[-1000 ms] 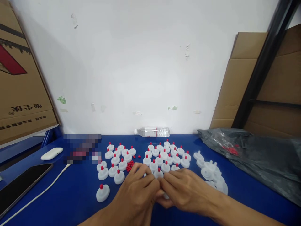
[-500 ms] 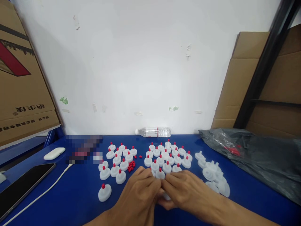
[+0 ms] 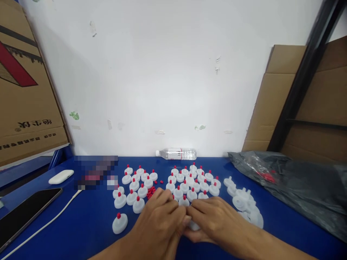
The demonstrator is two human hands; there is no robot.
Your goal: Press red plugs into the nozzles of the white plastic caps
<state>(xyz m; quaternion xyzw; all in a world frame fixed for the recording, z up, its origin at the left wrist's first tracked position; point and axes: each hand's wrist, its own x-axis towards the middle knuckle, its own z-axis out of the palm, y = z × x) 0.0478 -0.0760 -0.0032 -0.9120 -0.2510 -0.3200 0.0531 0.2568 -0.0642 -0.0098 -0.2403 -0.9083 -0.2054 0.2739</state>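
Note:
My left hand (image 3: 164, 220) and my right hand (image 3: 213, 220) meet in front of the rows of caps, fingers curled and closed. Between them, mostly covered by fingers, part of a white plastic cap (image 3: 193, 226) shows, held by my right hand. The left fingertips press close against it; what they pinch is hidden. Loose red tips (image 3: 150, 193) lie just beyond my left hand. White caps with red tips stand to the left (image 3: 131, 197) and in a group beyond my hands (image 3: 192, 194). White caps without red tips (image 3: 240, 203) are piled at the right.
A clear water bottle (image 3: 177, 154) lies along the wall. Grey plastic sheeting (image 3: 295, 184) covers the right side, with a clear bag of red pieces (image 3: 267, 176) on it. At the left are a phone (image 3: 27, 216), a white cable (image 3: 51, 221) and a white case (image 3: 61, 177).
The view has shifted slightly. Both hands keep together around the white cap, with a little more of a thumb and the cap showing between them.

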